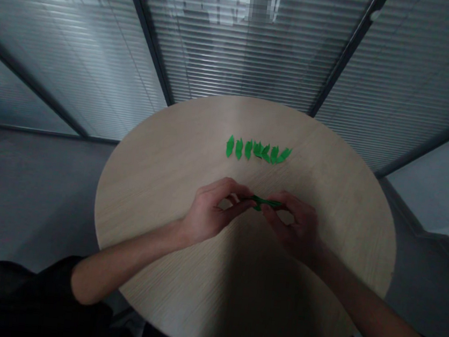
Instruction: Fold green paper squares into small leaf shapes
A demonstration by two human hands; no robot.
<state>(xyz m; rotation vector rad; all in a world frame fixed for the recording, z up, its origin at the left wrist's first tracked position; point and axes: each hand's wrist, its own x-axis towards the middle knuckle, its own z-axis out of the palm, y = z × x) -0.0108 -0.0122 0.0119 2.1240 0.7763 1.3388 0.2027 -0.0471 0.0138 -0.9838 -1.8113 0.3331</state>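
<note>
fingers, both hands, pinching green paper, seemingly

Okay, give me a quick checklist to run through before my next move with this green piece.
1. Grip: ok. The left hand and right hand both pinch the green piece.
2. Row of green pieces: ok. It lies on the table, apart from the hands.
3. Spacing in the row: cannot tell. The pieces toward the right sit very close together.
4. Shape of the held piece: cannot tell. The fingers hide part of it.
5. Light: not ok. The table below the hands is in shadow.
</note>
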